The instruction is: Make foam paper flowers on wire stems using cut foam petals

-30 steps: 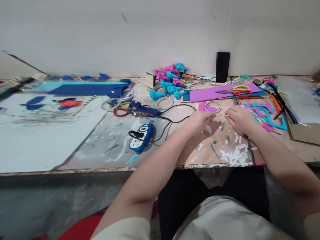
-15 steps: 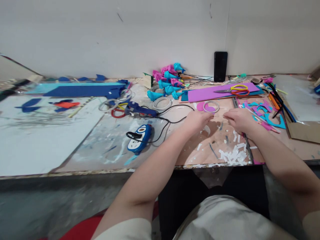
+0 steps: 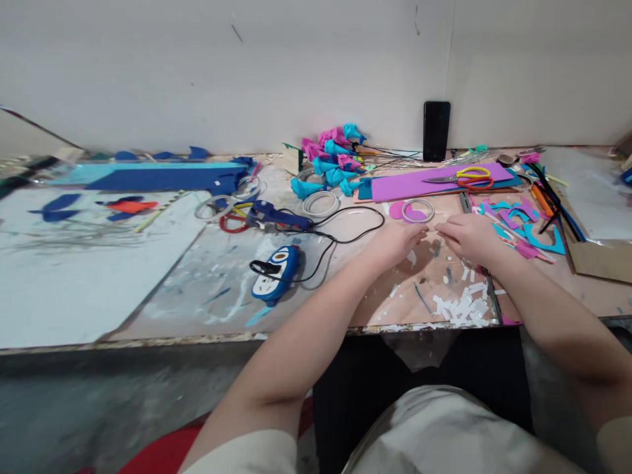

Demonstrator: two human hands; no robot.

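My left hand is closed in a pinch just above the work board, its fingertips pointing right. Facing it across a small gap, my right hand pinches with its fingers pointing left. Whatever lies between the fingertips is too small to make out. Just beyond my left fingertips lies a tape roll, partly over pink foam discs. White paper scraps are scattered nearer the table's front edge. Scissors with yellow and orange handles rest on a purple foam sheet behind the hands.
A blue glue gun and a power strip with a looping black cable lie left. Pink and blue flower-like pieces are heaped behind. A phone leans against the wall. Foam offcuts lie right.
My hands have come slightly closer together, the left shifting a little right and the right a little left. The things on the table stay put.
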